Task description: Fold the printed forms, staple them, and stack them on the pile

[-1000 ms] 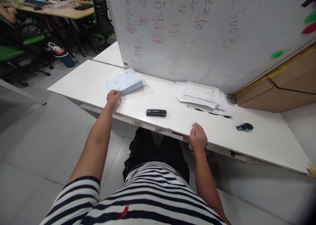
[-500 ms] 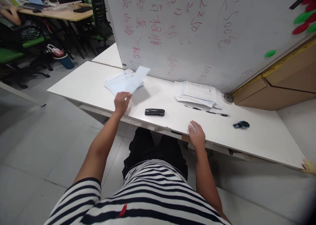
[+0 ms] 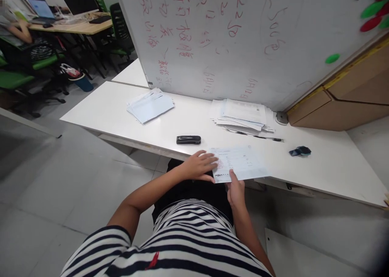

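A printed sheet of paper [image 3: 240, 163] lies at the near edge of the white desk [image 3: 319, 167], jutting a little over it. My left hand [image 3: 199, 165] rests on the sheet's left end with fingers stretched flat. My right hand [image 3: 235, 188] pinches the sheet's near edge, thumb on top. A black stapler [image 3: 188, 139] lies just beyond my left hand. One stack of papers [image 3: 150, 105] sits at the far left of the desk and a bigger stack [image 3: 241, 115] at the far middle, against the whiteboard.
A whiteboard [image 3: 243, 34] with red writing stands along the desk's far edge. A black pen [image 3: 261, 137] and a small dark blue object [image 3: 299, 150] lie to the right. A wooden cabinet [image 3: 349, 103] is at right. A person sits at wooden desks with green chairs [image 3: 18, 66] far left.
My left hand took a sheet from the left stack and carried it right to the desk's near edge. My right hand moved slightly left and took hold of that sheet.
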The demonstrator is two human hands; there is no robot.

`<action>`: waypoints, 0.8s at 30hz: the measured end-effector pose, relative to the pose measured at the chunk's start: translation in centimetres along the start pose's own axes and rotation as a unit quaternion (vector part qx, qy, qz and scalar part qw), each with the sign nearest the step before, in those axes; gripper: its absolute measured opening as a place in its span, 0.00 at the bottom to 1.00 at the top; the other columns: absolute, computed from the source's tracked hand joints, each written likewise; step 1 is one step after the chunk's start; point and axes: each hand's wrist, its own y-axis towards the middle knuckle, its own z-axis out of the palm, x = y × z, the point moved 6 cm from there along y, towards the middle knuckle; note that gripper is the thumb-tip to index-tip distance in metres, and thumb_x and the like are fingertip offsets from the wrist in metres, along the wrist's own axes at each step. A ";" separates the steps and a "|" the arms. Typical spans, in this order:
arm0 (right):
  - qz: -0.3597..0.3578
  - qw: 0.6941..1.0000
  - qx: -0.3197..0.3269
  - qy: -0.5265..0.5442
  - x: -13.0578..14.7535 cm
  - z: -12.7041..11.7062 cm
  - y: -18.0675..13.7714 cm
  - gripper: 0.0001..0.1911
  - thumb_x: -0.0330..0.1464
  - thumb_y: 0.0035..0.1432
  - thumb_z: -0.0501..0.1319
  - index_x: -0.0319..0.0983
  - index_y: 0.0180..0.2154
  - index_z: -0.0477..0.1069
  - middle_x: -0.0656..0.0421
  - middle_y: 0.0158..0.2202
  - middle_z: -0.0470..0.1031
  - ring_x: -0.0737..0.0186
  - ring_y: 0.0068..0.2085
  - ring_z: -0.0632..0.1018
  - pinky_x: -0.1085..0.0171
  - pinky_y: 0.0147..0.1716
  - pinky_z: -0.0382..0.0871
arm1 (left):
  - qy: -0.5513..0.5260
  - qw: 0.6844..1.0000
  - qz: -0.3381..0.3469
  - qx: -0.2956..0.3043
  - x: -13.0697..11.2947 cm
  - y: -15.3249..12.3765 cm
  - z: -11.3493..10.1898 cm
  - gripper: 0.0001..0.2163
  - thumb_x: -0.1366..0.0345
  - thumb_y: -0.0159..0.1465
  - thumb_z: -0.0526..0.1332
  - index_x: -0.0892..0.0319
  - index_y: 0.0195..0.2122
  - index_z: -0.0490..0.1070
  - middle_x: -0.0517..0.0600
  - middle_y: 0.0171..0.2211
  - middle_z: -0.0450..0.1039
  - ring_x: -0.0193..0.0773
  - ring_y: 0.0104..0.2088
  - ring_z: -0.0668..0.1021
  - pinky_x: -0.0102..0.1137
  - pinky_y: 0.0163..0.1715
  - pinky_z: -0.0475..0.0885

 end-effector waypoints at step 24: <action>-0.017 0.997 -0.006 -0.072 -0.4 -2.8 0.2 0.26 0.49 0.52 0.64 0.37 0.44 0.72 0.58 0.32 0.78 0.66 0.23 0.72 0.67 0.17 0.63 | 0.190 0.737 -0.634 0.135 28.9 -14.9 -8.8 0.17 0.62 0.68 0.44 0.62 0.44 0.70 0.63 0.41 0.75 0.50 0.42 0.76 0.35 0.36 0.66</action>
